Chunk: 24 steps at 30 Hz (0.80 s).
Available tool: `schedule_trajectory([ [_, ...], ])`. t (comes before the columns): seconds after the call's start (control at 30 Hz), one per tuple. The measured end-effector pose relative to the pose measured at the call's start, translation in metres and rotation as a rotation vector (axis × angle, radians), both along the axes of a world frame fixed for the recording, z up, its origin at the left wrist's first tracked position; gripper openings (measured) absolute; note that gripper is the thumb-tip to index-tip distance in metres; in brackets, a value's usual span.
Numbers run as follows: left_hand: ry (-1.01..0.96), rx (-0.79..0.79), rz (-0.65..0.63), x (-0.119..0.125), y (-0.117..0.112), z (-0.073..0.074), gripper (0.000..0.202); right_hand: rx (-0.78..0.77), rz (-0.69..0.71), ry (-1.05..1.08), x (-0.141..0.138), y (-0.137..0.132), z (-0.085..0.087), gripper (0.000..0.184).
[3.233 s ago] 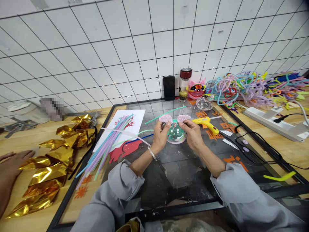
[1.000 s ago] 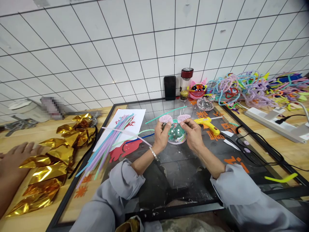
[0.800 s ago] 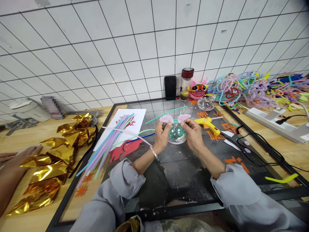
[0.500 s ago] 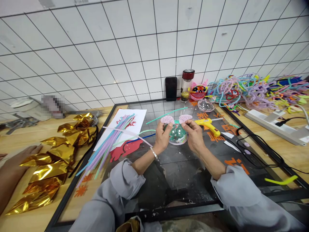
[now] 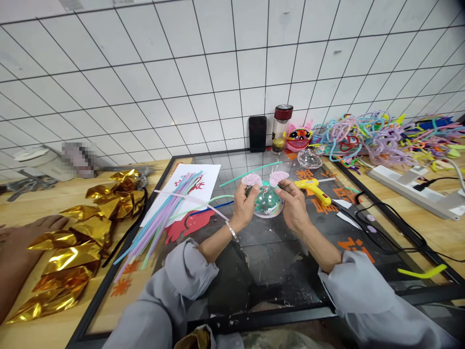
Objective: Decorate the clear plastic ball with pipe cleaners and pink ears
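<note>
Over the black glass board (image 5: pixel 276 257), both my hands hold a clear plastic ball (image 5: pixel 268 202) with green and pink inside it. My left hand (image 5: pixel 244 205) grips its left side, the thumb pressing by a pink pleated fan (image 5: pixel 251 180). On the right side my right hand (image 5: pixel 293 203) is closed, its fingers pinching at a second pink fan (image 5: pixel 279 177) on the ball's top. A silver bangle sits on my left wrist.
A yellow glue gun (image 5: pixel 313 187) lies right of my hands, with a clear half-dome (image 5: pixel 308 158) behind it. Pastel sticks (image 5: pixel 163 213) and red paper cutouts (image 5: pixel 189 223) lie left. Gold foil (image 5: pixel 72 242) and another person's hand (image 5: pixel 22 237) are at far left. Pipe cleaners (image 5: pixel 378 135), a power strip (image 5: pixel 414 184), black cables.
My hands keep the same hold on the ball; the view has shifted slightly. The other person's hand at far left has slid a little over the gold foil.
</note>
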<state>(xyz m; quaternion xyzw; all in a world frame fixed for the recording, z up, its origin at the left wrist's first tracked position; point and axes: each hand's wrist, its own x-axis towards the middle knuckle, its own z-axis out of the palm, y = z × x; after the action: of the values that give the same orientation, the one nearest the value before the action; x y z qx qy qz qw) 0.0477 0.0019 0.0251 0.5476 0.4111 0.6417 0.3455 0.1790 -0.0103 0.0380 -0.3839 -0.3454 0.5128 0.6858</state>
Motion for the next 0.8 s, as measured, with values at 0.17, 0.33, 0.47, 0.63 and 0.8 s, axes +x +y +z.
schedule_trajectory([
  [0.17,0.001,0.018,-0.022,0.0,0.0,0.001,0.032,0.105,-0.345,-0.248,0.011,-0.001,-0.001,0.031],
  [0.33,0.021,0.032,-0.028,0.0,0.001,0.001,0.032,0.505,-0.431,-0.957,0.018,-0.005,0.034,0.015],
  [0.47,0.035,0.044,-0.007,0.0,0.001,0.0,0.033,0.555,-0.237,-1.386,0.011,0.003,0.061,0.019],
  [0.63,0.046,0.05,-0.023,0.0,0.0,0.001,0.033,0.515,-0.018,-1.623,0.011,0.019,0.075,0.019],
  [0.8,0.021,0.051,-0.054,0.001,0.001,0.003,0.035,0.464,0.116,-1.786,0.011,0.024,0.09,0.015],
])
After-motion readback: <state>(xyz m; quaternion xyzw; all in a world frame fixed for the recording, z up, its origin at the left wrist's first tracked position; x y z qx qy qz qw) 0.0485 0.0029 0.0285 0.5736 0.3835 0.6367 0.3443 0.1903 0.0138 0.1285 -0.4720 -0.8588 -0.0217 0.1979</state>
